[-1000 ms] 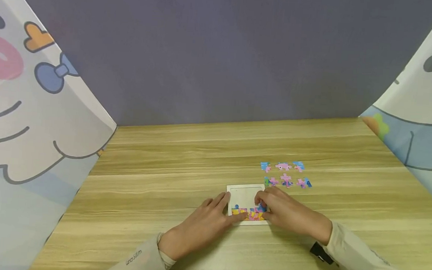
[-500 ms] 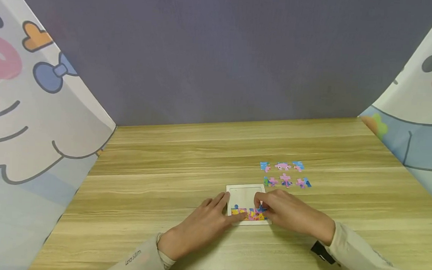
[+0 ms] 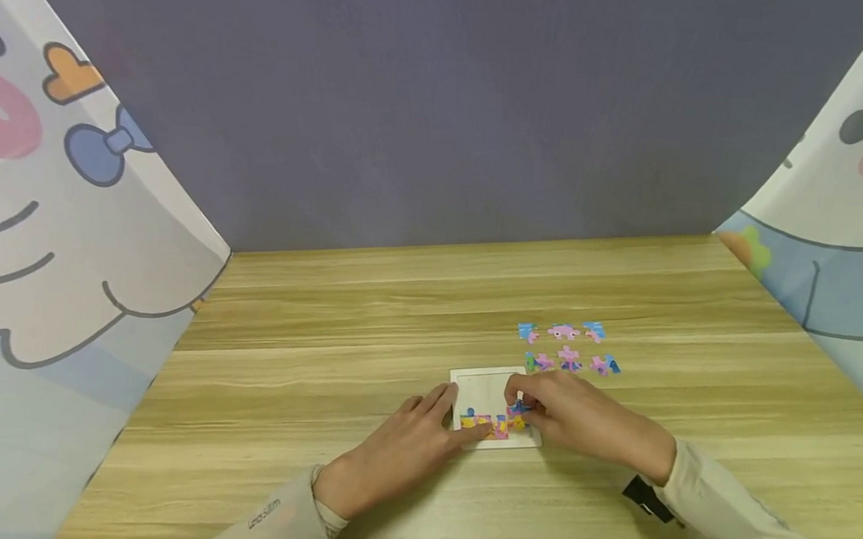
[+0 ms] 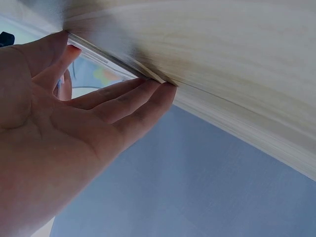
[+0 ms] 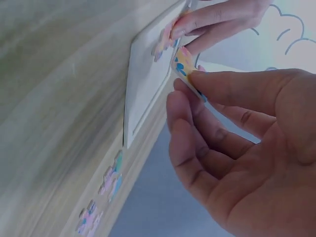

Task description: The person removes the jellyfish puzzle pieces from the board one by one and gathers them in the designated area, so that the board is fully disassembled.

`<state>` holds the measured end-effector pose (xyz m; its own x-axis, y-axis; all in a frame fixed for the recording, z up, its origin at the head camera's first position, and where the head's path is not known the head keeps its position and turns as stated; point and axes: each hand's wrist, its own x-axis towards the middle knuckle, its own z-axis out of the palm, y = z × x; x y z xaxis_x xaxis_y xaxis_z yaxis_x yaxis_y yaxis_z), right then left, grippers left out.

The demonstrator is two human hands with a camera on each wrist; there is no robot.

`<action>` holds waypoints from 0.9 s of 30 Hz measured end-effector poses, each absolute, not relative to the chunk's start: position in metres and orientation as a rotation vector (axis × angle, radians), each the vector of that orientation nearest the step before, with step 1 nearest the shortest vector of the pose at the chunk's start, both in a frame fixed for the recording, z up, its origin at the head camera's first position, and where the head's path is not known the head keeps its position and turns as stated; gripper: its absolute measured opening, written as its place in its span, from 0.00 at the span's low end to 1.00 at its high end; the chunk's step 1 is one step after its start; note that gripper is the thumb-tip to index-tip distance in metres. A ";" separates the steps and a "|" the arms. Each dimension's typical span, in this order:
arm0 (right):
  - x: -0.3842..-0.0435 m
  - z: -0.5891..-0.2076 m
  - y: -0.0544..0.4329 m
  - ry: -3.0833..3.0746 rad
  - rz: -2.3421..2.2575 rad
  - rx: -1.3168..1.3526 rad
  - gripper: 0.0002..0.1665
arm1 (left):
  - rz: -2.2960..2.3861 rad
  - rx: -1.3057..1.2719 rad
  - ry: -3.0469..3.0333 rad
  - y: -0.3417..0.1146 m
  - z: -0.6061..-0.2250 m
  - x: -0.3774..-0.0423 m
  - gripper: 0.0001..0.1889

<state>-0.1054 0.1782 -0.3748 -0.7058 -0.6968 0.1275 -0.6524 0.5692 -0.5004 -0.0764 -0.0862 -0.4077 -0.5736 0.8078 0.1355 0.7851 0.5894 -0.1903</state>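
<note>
A white puzzle tray (image 3: 485, 388) lies on the wooden table, with joined yellow, pink and blue jigsaw pieces (image 3: 499, 429) along its near side. My left hand (image 3: 400, 447) steadies the tray: straight fingers touch its left edge, and the thumb presses on the joined pieces. In the left wrist view those fingertips (image 4: 165, 91) meet the tray's edge. My right hand (image 3: 586, 420) pinches a jigsaw piece (image 5: 183, 63) between thumb and fingers. That piece is tilted above the tray's near right corner, where bare white tray shows.
Several loose jigsaw pieces (image 3: 568, 356) lie in two rows on the table (image 3: 323, 312) beyond the tray's right side. A dark grey panel (image 3: 442, 112) stands at the back, and cartoon-printed panels flank both sides. Something black (image 3: 647, 498) shows beneath the right sleeve.
My right hand has raised the pinched piece from the tray's near right corner and drawn it slightly left, uncovering white tray there. The left hand has stayed in place.
</note>
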 end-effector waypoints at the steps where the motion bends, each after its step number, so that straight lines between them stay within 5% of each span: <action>1: -0.105 -0.374 0.179 2.706 -0.816 -1.156 0.13 | 0.158 -1.326 -2.605 -0.086 -0.408 -0.077 0.28; 17: -0.094 -0.376 0.203 2.851 -1.133 -1.146 0.19 | 0.134 -1.306 -2.632 -0.086 -0.409 -0.077 0.21; 27: -0.088 -0.375 0.232 2.924 -1.239 -1.080 0.25 | 0.152 -1.312 -2.604 -0.086 -0.410 -0.077 0.25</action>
<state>-0.0878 0.2323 -0.3751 -0.7726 -0.4768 0.4192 -0.6329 0.5254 -0.5687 -0.0774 -0.0856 -0.4098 -0.5769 0.8030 0.1496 0.7801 0.5959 -0.1905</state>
